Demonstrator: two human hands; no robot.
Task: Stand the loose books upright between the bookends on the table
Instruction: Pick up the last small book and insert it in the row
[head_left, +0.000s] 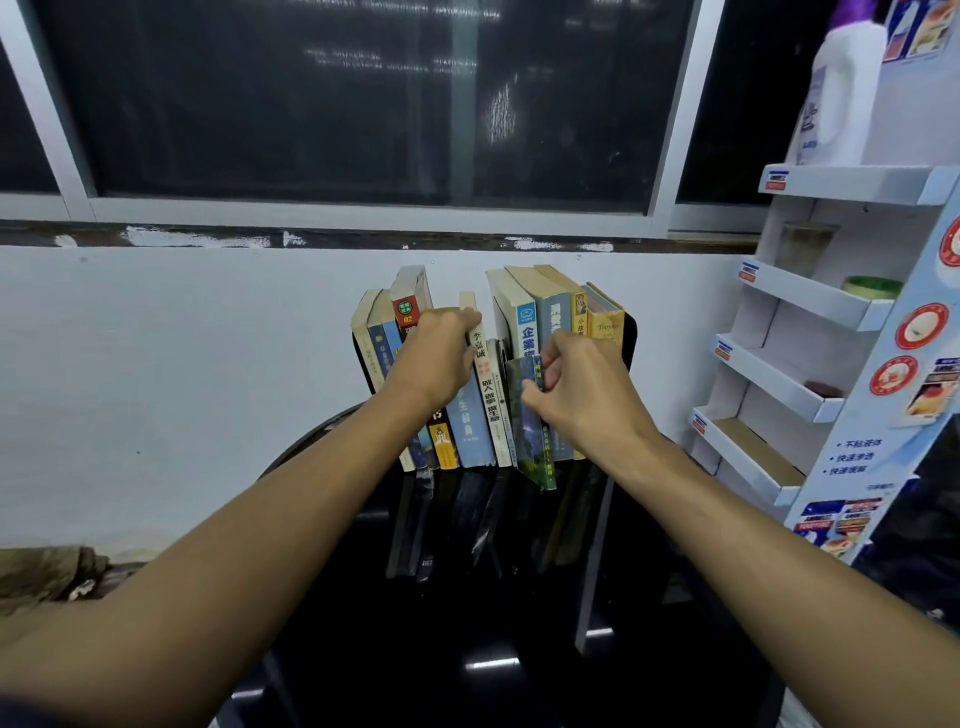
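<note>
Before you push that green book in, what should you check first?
1. Right hand grips the green book: ok.
2. Left hand holds the left books aside: ok.
3. Room between the left books and the right books: ok at the top, cannot tell lower down.
4. Green book upright and in line: not ok, it tilts and sticks out in front of the row.
5. Right books supported by the right bookend: ok, they lean on it.
6. Left bookend firmly placed: cannot tell, mostly hidden.
</note>
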